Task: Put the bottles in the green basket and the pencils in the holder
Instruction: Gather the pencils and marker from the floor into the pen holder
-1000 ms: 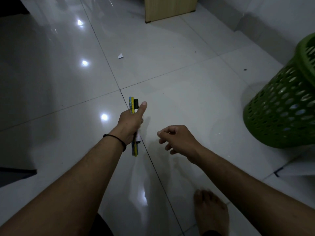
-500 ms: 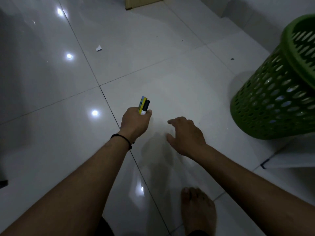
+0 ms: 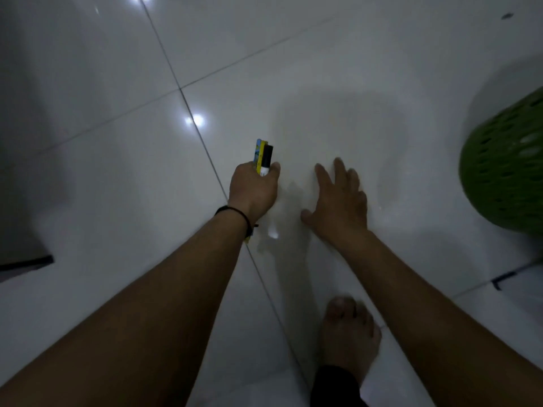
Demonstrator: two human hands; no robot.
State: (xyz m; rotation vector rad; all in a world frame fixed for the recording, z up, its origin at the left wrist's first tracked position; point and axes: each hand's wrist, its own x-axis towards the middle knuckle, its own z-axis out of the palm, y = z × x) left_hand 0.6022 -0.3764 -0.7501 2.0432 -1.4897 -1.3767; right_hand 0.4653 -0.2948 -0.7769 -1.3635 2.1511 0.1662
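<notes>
Pencils (image 3: 262,156) fill my left hand (image 3: 253,188), a small bundle gripped in a closed fist near the middle of the frame. Their upper ends stick out above my knuckles: one blue, one yellow, and one thicker stick with a black cap and white body, which may be a marker. A yellow tip shows just below my wrist, beside a black wristband (image 3: 235,214). My fingers are curled tight round the bundle, and the thumb presses against its right side.

My right hand (image 3: 338,201) sits just to the right of the left one, apart from it. Its fingers are straight and spread, the palm facing down over the white tiled floor (image 3: 323,69); it holds nothing. I cannot tell whether the fingertips touch the tile or hang slightly above it.

Both bare forearms run from the lower corners of the frame up toward the centre. Between them, at lower centre right, my bare foot (image 3: 349,333) stands on the floor, with the dark edge of a trouser leg at the bottom.

At the right edge, about halfway down, the green basket (image 3: 505,171) shows as a rounded wall full of holes, cut off by the frame and well apart from both hands. The glossy floor carries dark grout lines crossing at upper centre and bright light reflections. A dark shape lies at the left edge.
</notes>
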